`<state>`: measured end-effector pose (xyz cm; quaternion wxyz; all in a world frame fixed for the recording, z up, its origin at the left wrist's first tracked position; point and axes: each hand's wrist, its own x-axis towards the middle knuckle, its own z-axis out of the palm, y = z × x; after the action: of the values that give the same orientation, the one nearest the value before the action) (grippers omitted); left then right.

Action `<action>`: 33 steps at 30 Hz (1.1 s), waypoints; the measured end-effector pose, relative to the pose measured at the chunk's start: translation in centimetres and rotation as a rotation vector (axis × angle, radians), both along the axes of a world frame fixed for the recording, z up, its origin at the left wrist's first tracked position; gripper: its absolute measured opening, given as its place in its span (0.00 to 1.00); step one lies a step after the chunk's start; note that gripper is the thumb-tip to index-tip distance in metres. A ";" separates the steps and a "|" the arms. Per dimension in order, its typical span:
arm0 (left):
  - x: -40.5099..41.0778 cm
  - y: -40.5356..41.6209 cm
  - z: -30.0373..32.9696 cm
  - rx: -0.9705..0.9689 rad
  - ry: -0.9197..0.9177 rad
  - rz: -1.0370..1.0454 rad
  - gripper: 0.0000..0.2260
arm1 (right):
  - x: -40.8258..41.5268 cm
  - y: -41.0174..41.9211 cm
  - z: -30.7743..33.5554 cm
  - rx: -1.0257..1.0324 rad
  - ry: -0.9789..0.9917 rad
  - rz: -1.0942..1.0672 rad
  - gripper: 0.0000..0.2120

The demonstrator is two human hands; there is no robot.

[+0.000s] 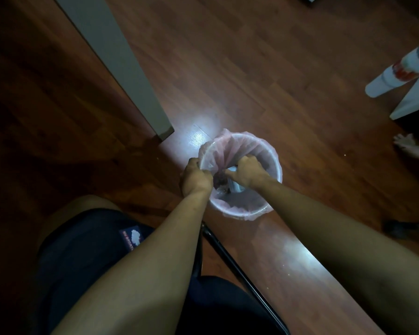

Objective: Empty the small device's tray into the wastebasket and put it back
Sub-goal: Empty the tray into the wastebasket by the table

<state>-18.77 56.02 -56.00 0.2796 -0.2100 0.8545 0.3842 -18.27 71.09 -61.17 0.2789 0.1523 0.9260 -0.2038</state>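
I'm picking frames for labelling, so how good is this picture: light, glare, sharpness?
Head view: dim overall, the left floor nearly black; a bright glare patch on the boards beside the wastebasket; wide-angle bending toward the edges; the left hand and right hand are soft, and the pale tray in the right hand is too blurred to see its contents.

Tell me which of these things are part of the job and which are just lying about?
Part of the job:
wastebasket with its pink liner
tray, held over it by the right hand
left hand, gripping the rim

Just lying about:
grey post
white tube
chair frame
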 end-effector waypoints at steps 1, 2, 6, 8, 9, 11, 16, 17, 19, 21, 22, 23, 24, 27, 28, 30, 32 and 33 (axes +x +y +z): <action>0.0 -0.1 0.1 0.004 -0.021 0.002 0.18 | -0.1 0.0 0.3 -0.004 -0.004 -0.007 0.22; 0.1 -0.1 0.3 0.004 -0.043 0.001 0.19 | -0.1 0.0 0.7 -0.013 -0.008 -0.015 0.21; 0.4 -0.2 1.3 -0.025 -0.112 -0.001 0.24 | -0.5 0.2 2.4 -0.012 -0.042 -0.031 0.22; 0.5 -0.2 2.1 -0.031 -0.122 -0.001 0.24 | -0.5 0.3 3.8 0.015 -0.057 -0.031 0.24; 0.5 -0.2 2.5 -0.038 -0.117 -0.010 0.23 | -0.5 0.3 4.5 0.021 -0.061 -0.031 0.24; 0.4 -0.2 3.7 -0.057 -0.083 -0.041 0.23 | -0.7 0.4 6.0 0.030 -0.035 -0.014 0.24; 0.0 -0.7 7.9 -0.048 0.003 -0.119 0.24 | -1.4 0.0 12.0 0.021 -0.008 0.002 0.28; -0.3 -0.9 8.8 -0.054 0.015 -0.123 0.24 | -1.6 -0.2 13.3 0.020 -0.006 0.002 0.29; -0.7 -1.2 11.5 -0.049 0.057 -0.125 0.22 | -1.8 -0.7 16.5 0.013 0.026 -0.015 0.30; -1.2 -1.7 14.9 -0.035 0.126 -0.136 0.21 | -2.2 -1.5 20.0 0.001 0.087 -0.016 0.29; -1.5 -2.0 16.8 -0.028 0.167 -0.135 0.22 | -2.4 -2.0 22.0 0.004 0.123 -0.007 0.29; -1.8 -2.4 18.5 -0.025 0.201 -0.138 0.22 | -2.5 -2.4 23.8 0.001 0.155 -0.009 0.28; -2.1 -2.8 20.4 -0.032 0.238 -0.148 0.23 | -2.7 -3.0 26.0 -0.011 0.193 -0.018 0.28; -2.6 -4.4 25.9 -0.049 0.323 -0.170 0.24 | -2.5 -4.9 32.3 -0.038 0.300 -0.024 0.26; -2.7 -5.0 28.0 -0.047 0.352 -0.167 0.23 | -2.5 -5.7 34.5 -0.048 0.337 -0.027 0.26; -2.7 -6.4 32.2 -0.062 0.431 -0.166 0.24 | -2.6 -7.2 38.5 -0.073 0.413 -0.032 0.28; -2.4 -8.3 36.6 -0.093 0.516 -0.173 0.23 | -2.5 -9.1 42.5 -0.086 0.490 -0.015 0.31; -2.1 -9.3 38.7 -0.111 0.553 -0.176 0.23 | -2.3 -10.1 44.4 -0.090 0.529 0.000 0.32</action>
<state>-20.89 46.70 -17.27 0.0567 -0.0374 0.9328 0.3539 -20.55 61.03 -16.75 0.0340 0.0811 0.9567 -0.2774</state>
